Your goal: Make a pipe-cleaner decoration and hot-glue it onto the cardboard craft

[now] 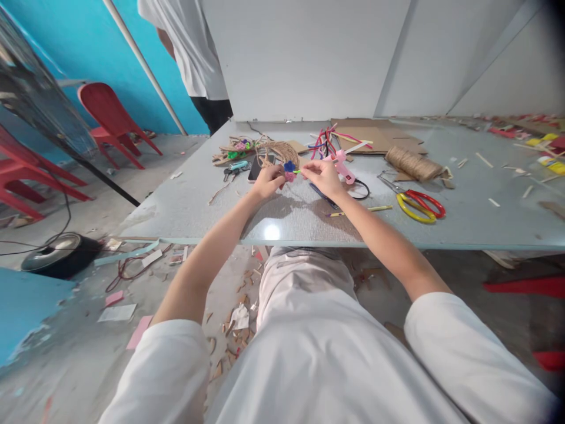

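Note:
Fingers pinched, my left hand [269, 180] holds small fuzzy flowers that look made of pipe cleaner, a blue flower [289, 166] above a pink flower [290, 176]. A bright green pipe cleaner [297, 172] stretches from the flowers to my right hand [324, 178], whose thumb and finger are closed on its end. Just beyond my right hand lies a pink glue gun [345, 171] with a white stick in it. A coil of brown twine [282, 151] is behind the flowers. Beside my left hand rests a dark phone [255, 171], partly covered.
Red-and-yellow scissors [421, 205], a twine roll [415, 163] and a pencil [373, 209] lie on the table [300, 227] to the right. Loose pipe cleaners [326, 141] and cardboard [382, 135] are at the back, keys [230, 172] at left. A person [189, 53] stands behind.

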Tool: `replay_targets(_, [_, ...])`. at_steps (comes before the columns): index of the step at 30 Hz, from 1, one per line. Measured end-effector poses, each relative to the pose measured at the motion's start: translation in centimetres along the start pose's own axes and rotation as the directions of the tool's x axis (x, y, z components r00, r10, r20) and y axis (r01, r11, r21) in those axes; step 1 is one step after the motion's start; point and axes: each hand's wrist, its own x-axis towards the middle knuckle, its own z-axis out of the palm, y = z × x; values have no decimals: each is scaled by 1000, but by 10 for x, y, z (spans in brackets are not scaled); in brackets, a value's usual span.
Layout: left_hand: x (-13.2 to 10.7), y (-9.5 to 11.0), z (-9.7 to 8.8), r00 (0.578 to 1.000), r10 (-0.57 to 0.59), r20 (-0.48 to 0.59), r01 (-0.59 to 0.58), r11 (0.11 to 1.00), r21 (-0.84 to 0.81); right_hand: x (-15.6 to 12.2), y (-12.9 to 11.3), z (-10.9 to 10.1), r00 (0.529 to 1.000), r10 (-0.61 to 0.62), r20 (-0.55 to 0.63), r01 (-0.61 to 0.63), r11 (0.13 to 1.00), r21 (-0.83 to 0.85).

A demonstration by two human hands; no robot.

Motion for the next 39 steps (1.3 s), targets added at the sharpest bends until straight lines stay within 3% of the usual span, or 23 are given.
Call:
replay_targets(3, [0, -1, 0, 1000, -3, 3, 3, 1000, 11, -1, -3, -2, 995, -97, -30, 89, 977, -193])
replay_targets(6, [0, -1, 0, 1000, -8, 6, 7, 1000, 19, -2, -4, -3, 993, -115, -7, 108, 944, -312])
replay_targets(17, [0, -3, 3, 1000, -8, 29, 8, 1000, 29, -6, -10, -2, 993, -114, 10, 108, 906, -409])
replay_targets(32, [-3, 5, 2, 999, 18, 42, -20, 998, 54, -9, -13, 3, 992, -112, -53, 77, 890, -449])
replay_targets(39, [-2, 3, 2, 1000, 6, 31, -8, 997, 79, 2, -2, -1, 984, -83, -160, 61, 988, -142])
